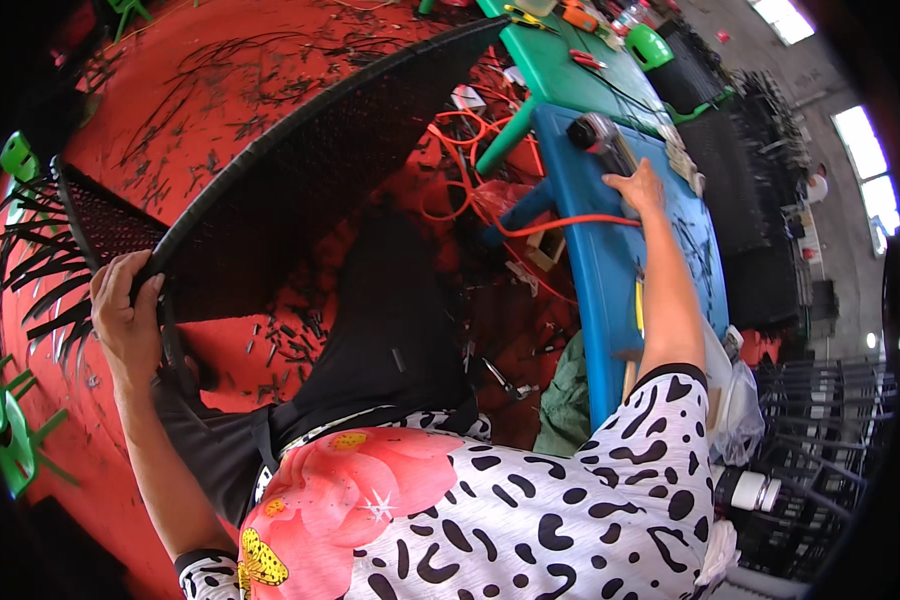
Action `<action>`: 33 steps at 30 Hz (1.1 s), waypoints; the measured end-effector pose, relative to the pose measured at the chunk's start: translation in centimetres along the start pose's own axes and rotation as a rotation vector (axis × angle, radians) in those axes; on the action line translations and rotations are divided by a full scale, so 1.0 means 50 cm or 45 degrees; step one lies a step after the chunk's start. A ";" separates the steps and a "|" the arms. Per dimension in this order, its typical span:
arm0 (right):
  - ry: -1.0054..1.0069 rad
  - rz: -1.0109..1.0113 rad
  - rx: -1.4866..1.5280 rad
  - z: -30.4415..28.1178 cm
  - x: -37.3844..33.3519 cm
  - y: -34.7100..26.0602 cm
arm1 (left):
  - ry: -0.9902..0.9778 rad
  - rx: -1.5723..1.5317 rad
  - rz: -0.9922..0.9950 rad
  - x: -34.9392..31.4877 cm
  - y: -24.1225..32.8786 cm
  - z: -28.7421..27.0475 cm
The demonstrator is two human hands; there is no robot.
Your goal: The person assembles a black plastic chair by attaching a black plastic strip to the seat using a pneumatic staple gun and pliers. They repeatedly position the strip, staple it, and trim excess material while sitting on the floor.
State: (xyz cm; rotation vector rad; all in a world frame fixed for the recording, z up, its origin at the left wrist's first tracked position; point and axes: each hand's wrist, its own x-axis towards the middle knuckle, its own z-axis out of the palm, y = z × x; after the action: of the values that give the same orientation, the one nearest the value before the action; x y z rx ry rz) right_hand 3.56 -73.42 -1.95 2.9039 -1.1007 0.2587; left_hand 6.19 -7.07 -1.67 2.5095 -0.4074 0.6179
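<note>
A black panel (310, 180) blocks the left; the blue tabletop (598, 290) (orange hose (570, 221) across it) has room.

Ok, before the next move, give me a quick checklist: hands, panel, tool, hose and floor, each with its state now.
1. Left hand gripping the rim of the black panel: ok.
2. Right hand at the grey tool on the blue table: ok.
3. Right hand's grip closed firmly round the tool: cannot tell; the fingers are partly hidden.
4. Orange hose free of loops: not ok; it lies in several loops beside the table.
5. Hose firmly joined to the tool: cannot tell; no joint shows clearly.
6. Red floor clear of scraps: not ok; black scraps are scattered over it.
</note>
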 end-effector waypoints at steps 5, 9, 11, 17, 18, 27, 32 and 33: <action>-0.103 -0.346 0.298 0.093 0.091 0.016 | -0.037 0.066 0.066 0.008 0.029 -0.013; -0.113 -0.088 0.006 0.106 0.089 0.025 | 0.082 0.130 0.272 0.009 0.020 -0.008; -0.036 -0.154 -0.086 0.078 0.080 0.030 | 0.055 0.128 0.265 0.003 0.019 -0.014; -0.034 -0.655 0.337 -0.112 0.000 -0.104 | 0.107 0.147 0.221 -0.013 0.014 -0.009; -0.085 -0.679 0.448 -0.167 -0.057 -0.162 | 0.129 0.169 0.227 -0.015 0.011 -0.004; -0.834 -0.892 1.280 -0.370 -0.445 -0.484 | 0.101 0.112 0.137 -0.012 0.017 0.004; -1.246 -0.776 1.353 -0.338 -0.555 -0.551 | 0.180 0.031 0.177 -0.020 0.019 0.017; -1.286 -0.801 1.338 -0.333 -0.563 -0.555 | 0.158 0.044 0.173 -0.022 0.021 0.019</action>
State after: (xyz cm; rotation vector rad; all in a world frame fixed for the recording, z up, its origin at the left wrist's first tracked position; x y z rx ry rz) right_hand -1.25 -32.76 10.82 4.2085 0.2592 -1.0635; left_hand 5.19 -8.27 -2.49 2.4743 -0.5284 0.8355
